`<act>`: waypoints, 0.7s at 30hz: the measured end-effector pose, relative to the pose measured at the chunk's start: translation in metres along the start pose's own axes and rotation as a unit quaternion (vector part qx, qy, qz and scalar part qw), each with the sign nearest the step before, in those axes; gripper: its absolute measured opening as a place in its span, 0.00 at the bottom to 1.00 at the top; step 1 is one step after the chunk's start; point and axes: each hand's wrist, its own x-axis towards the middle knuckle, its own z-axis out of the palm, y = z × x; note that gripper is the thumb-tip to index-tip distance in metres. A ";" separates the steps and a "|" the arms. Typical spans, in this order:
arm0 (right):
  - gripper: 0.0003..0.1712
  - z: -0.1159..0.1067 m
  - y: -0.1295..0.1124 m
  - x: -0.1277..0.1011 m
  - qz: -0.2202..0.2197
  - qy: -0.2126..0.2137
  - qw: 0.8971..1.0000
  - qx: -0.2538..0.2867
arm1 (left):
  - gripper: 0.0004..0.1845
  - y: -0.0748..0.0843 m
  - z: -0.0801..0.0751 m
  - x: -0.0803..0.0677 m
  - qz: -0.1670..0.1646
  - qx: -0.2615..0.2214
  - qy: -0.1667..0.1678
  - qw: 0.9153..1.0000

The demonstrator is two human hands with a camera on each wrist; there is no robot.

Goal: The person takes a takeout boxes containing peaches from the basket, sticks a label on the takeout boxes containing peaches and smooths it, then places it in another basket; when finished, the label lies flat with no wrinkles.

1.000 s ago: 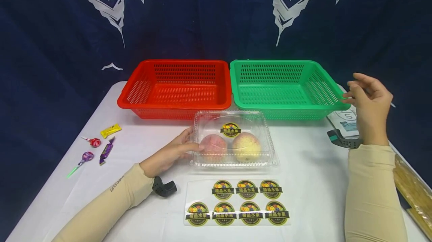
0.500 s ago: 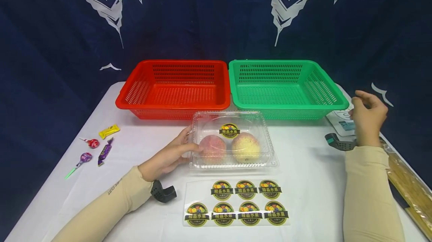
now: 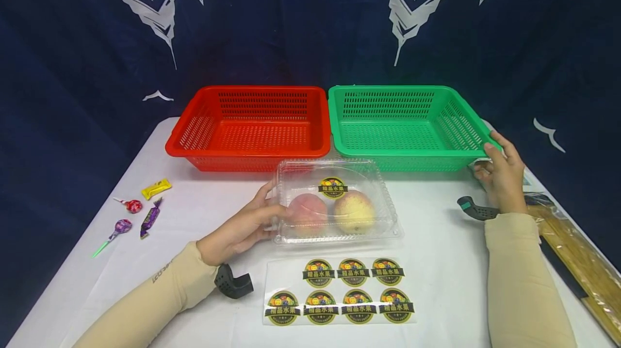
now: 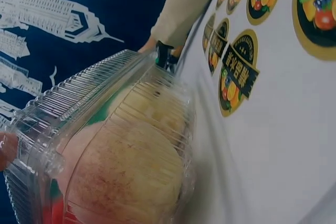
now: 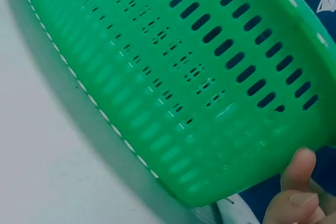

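Right hand (image 3: 502,175) has dropped from mid-air onto the green basket (image 3: 412,146), fingers curling round its corner; left hand (image 3: 237,229) still clasps the clamshell (image 3: 335,200).

The left hand (image 3: 237,229) lies low with its palm turned inward, fingers (image 3: 264,197) spread and gently curved, thumb stretched forward. Its forearm in a beige sleeve slants in from the lower left. The right hand (image 3: 502,173) reaches forward, fingers seemingly loosely bent, though partly hidden; its sleeved forearm runs nearly straight up from the bottom edge.
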 end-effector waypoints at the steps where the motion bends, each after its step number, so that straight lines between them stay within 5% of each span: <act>1: 0.31 0.000 0.002 0.000 -0.001 -0.006 1.000 0.006 | 0.58 0.000 0.001 -0.001 -0.002 0.001 0.002 1.000; 15: 0.25 0.002 0.010 0.002 -0.015 -0.011 0.999 0.026 | 0.60 0.000 0.002 -0.001 -0.012 -0.025 -0.019 0.999; 21: 0.24 0.003 0.010 0.002 -0.016 -0.006 1.000 0.016 | 0.63 0.000 0.004 -0.002 0.003 0.001 -0.010 1.000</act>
